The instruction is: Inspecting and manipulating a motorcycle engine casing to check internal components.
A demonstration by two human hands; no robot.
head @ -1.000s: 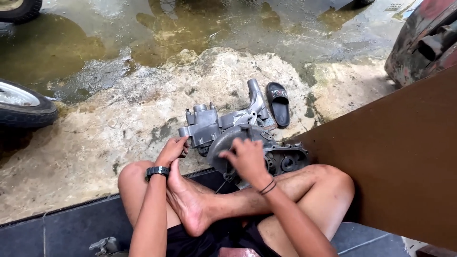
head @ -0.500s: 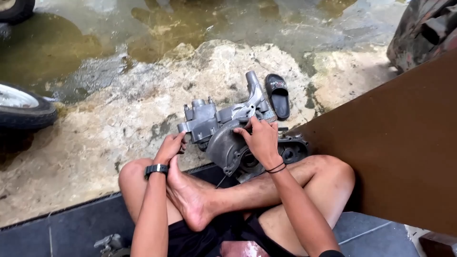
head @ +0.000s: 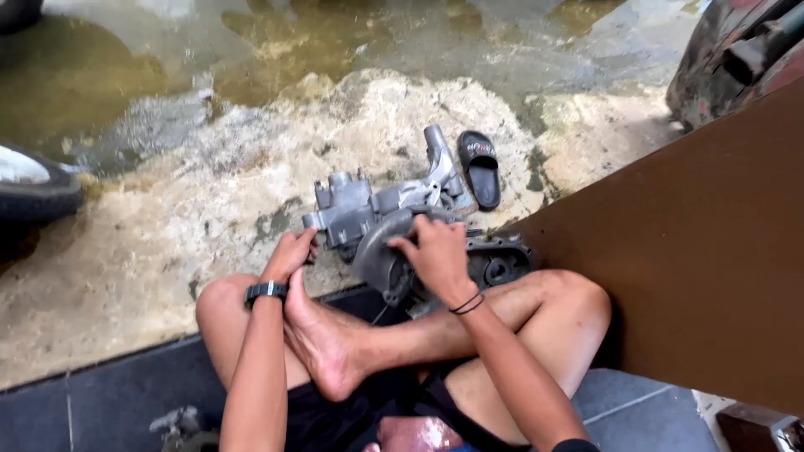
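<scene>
Mid-frame, right hand (head: 437, 255) grips the engine's (head: 381, 222) round cover; left hand (head: 291, 255) fingers curl against its side, steadying it.

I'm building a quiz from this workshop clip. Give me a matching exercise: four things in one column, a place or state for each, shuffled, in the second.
Things:
1. left hand
2. right hand
3. black sandal
4. tyre

Places or states:
A. lies on the pale ground beyond the engine
B. at the picture's left edge, by the wet ground
C. rests on the round grey cover
D. touches the engine casing from the left, black watch on its wrist

Pairs: 1-D, 2-C, 3-A, 4-B
</scene>
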